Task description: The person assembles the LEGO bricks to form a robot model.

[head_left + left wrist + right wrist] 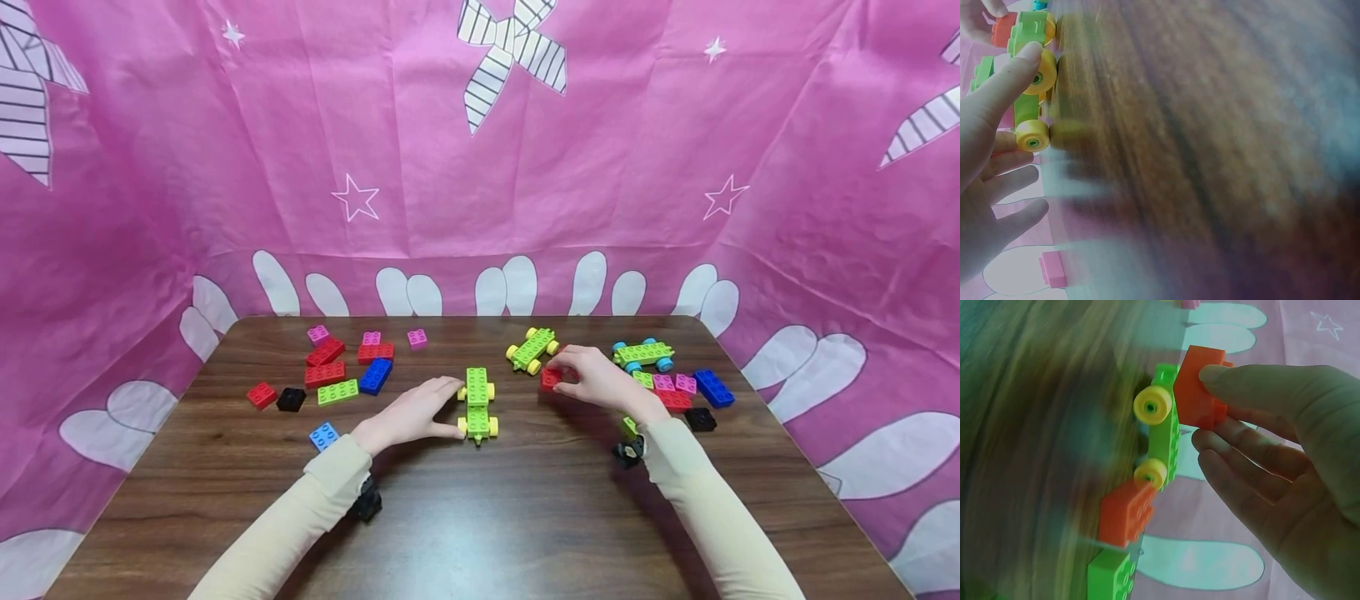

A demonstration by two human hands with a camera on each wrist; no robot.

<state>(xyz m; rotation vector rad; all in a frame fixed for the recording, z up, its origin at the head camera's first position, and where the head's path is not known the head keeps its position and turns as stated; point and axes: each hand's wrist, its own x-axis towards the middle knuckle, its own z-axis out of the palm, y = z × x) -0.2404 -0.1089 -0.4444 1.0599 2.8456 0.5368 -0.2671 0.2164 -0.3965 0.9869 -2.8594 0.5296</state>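
In the head view my left hand [416, 412] rests beside a lime-green toy car base with yellow wheels [477, 423]. A green brick [477, 385] sits on its far part. The left wrist view shows the thumb against the car, the other fingers spread and straight. My right hand [592, 379] pinches a red brick [1196, 387] between thumb and fingers, studs toward the palm. Beyond it stands another green car base with yellow wheels [533, 350]. A second red brick [1125, 515], mostly hidden by the hand in the head view, lies near that base.
Loose red, pink, blue, green and black bricks lie at left, among them a dark blue brick [376, 376]. At right stands a green base with blue wheels [643, 355], near more bricks and a blue brick [713, 388]. A pink curtain [465, 208] surrounds the table [480, 533].
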